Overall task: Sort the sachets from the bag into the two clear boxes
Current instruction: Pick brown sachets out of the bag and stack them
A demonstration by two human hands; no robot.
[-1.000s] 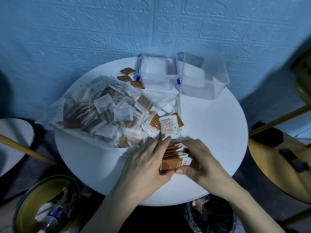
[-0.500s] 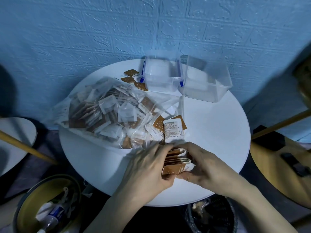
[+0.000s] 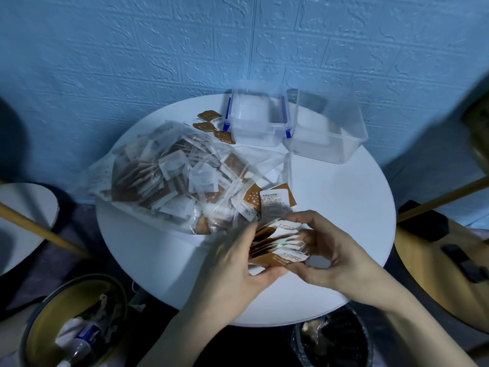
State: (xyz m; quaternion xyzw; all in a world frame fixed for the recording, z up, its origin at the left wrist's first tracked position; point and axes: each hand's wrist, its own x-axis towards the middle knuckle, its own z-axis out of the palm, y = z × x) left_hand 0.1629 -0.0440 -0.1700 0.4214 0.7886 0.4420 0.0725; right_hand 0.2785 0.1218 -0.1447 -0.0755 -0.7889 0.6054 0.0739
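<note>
Head view only. Landmark: the bag (image 3: pixel 169 181), lying on its side on the white round bench (image 3: pixel 344 221), mouth toward the right.

Progress: early. Both clear boxes look empty. The box with blue clips (image 3: pixel 258 123) sits just beyond the bag's far right corner, and the plain box (image 3: pixel 328 131) is right of that, the two touching or nearly so. Nothing sorted into either yet, as far as I can see.

Bag is mostly full, a mixed heap of brown and white sachets. A few loose brown sachets (image 3: pixel 211 123) lie beyond the bag, just left of the clip box. Two or three more (image 3: pixel 270 202) have spilled at the bag's mouth.

In hand: a stack of brown sachets (image 3: pixel 277 243), held edge-up just in front of the bag's mouth. Left hand (image 3: pixel 238 268) grip is clamped on the stack's left side, thumb under and fingers over; it's motion-blurred. Right hand (image 3: pixel 330 250) is curled round the right side, squaring it up.

Judgement: first batch gathered, not dropped. Remaining: place it, then work through nearly the whole bag plus the loose ones.
</note>
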